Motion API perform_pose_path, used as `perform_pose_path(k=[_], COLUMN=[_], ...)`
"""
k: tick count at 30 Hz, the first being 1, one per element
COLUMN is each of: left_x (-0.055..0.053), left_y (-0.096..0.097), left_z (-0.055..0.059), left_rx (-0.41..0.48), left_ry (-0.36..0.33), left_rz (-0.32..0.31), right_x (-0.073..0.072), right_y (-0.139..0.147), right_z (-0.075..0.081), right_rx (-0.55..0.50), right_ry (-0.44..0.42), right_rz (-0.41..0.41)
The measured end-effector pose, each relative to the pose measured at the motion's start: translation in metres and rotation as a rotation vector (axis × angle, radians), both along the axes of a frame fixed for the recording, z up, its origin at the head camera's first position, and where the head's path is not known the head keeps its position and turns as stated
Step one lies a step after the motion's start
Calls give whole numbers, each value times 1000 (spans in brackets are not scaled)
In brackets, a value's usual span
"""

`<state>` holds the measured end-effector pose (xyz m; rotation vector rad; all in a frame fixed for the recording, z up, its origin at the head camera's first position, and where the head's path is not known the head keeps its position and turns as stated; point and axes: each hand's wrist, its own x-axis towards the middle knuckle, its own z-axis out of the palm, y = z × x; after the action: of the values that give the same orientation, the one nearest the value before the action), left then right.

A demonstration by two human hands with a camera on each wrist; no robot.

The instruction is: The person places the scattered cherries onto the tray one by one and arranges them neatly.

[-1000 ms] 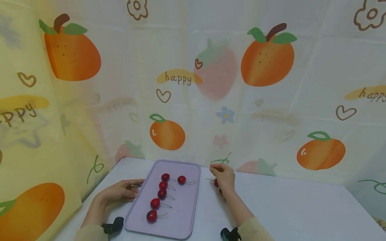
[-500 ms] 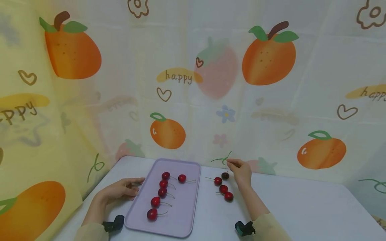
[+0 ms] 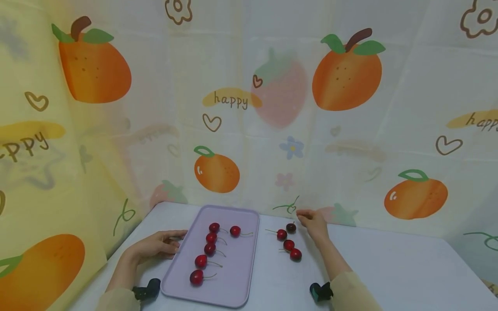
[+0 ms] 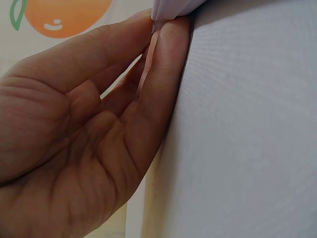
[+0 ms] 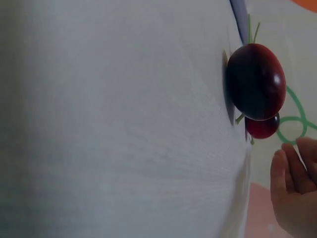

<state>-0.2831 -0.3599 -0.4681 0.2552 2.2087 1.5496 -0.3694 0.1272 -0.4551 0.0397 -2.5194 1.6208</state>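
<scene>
A light purple tray [image 3: 233, 276] carries several red cherries with stems, five of them being avoided as a count; a lone cherry [image 3: 235, 231] lies at its upper right. My left hand [image 3: 153, 244] holds the tray's left rim, and in the left wrist view its fingertips pinch the tray edge [image 4: 173, 7]. To the right of the tray, several loose cherries [image 3: 288, 245] lie on the table. Just right of the farthest, darker cherry [image 3: 291, 227] is my right hand [image 3: 314, 224], fingers loosely bent and nothing visible in them. The right wrist view shows a dark cherry [image 5: 256, 82] close up, apart from the hand.
A white cloth covers the table [image 3: 381, 268]. Behind it hangs a fruit-print curtain [image 3: 264, 172], with another yellowish one along the left side [image 3: 43, 207]. Dark camera mounts [image 3: 147, 290] sit at both wrists.
My right hand has moved right, away from the loose cherries it partly covered, and they now show fully. The left hand and the tray stay where they were.
</scene>
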Motion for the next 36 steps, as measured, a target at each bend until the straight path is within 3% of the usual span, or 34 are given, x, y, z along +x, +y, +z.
perform_pose_path(k=[6, 22, 36], left_x=[1, 0, 1], left_y=[-1, 0, 1], left_z=[0, -1, 1], left_rx=[-2, -3, -2], left_ry=[5, 7, -6], left_rz=[-3, 3, 5], right_x=[-5, -9, -7], right_y=[2, 3, 6], right_z=[-6, -12, -17], right_rx=[15, 130, 172], right_ry=[-45, -54, -40], right_rz=[63, 177, 140])
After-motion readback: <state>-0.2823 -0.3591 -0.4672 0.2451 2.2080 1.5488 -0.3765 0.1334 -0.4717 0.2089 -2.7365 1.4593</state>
